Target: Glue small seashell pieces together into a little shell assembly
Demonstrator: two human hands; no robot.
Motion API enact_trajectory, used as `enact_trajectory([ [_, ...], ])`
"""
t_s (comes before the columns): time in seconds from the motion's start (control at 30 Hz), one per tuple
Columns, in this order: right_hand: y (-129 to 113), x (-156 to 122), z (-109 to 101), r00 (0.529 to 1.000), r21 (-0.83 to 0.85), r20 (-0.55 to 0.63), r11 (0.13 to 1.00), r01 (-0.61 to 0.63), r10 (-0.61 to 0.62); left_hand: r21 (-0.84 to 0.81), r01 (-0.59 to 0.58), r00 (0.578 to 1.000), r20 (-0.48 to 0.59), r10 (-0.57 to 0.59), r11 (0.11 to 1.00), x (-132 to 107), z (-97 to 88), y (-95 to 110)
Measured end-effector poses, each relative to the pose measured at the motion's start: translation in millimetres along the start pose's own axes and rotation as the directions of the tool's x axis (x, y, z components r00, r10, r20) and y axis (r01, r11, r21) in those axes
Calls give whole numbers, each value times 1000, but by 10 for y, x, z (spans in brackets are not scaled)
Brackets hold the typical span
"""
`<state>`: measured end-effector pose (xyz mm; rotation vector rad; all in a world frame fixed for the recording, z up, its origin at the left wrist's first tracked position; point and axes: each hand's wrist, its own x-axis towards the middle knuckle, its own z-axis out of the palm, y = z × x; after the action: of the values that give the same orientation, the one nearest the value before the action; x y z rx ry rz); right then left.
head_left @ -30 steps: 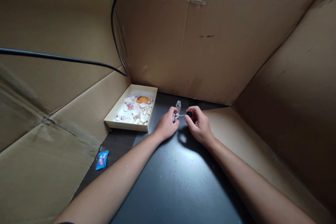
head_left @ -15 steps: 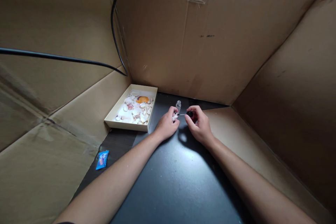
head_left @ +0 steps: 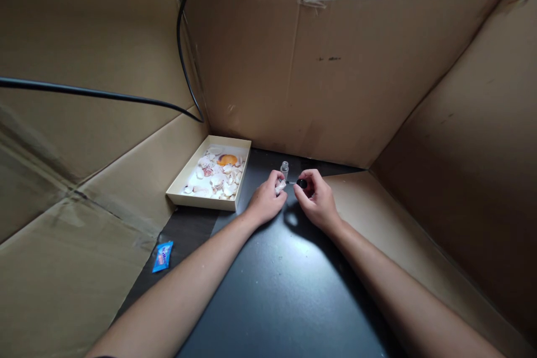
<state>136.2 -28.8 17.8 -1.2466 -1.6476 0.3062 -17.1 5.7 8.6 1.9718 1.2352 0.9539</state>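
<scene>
A small whitish seashell [head_left: 279, 185] is pinched between the fingers of my left hand [head_left: 267, 197]. My right hand [head_left: 318, 197] is closed on the black cap of a brush applicator [head_left: 301, 183], its thin stem pointing left. The dark tip of the brush is at the shell's right side; whether it touches I cannot tell. Just behind my left fingers a small clear glass bottle [head_left: 285, 167] stands upright and uncapped, its lower part partly hidden. To the left of my left hand sits a shallow cream box [head_left: 203, 201] holding many pale shells and one orange piece [head_left: 227, 160].
A blue printed packet [head_left: 163, 256] lies at the left edge of the dark table [head_left: 268, 291]. Cardboard walls [head_left: 335, 95] enclose the left, back and right sides. A black cable [head_left: 104, 93] hangs across the left. A cardboard flap [head_left: 361, 201] lies to the right.
My right hand and the brush applicator have shifted very slightly left, toward the shell. My left hand stays almost still with the shell. The view has moved a little.
</scene>
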Motion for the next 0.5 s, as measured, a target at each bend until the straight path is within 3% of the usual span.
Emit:
enact_trajectory([
  [0.5, 0, 4, 2, 1000, 7, -4, 1000, 0, 0, 4, 11, 1000, 5, -11, 1000, -4, 1, 11],
])
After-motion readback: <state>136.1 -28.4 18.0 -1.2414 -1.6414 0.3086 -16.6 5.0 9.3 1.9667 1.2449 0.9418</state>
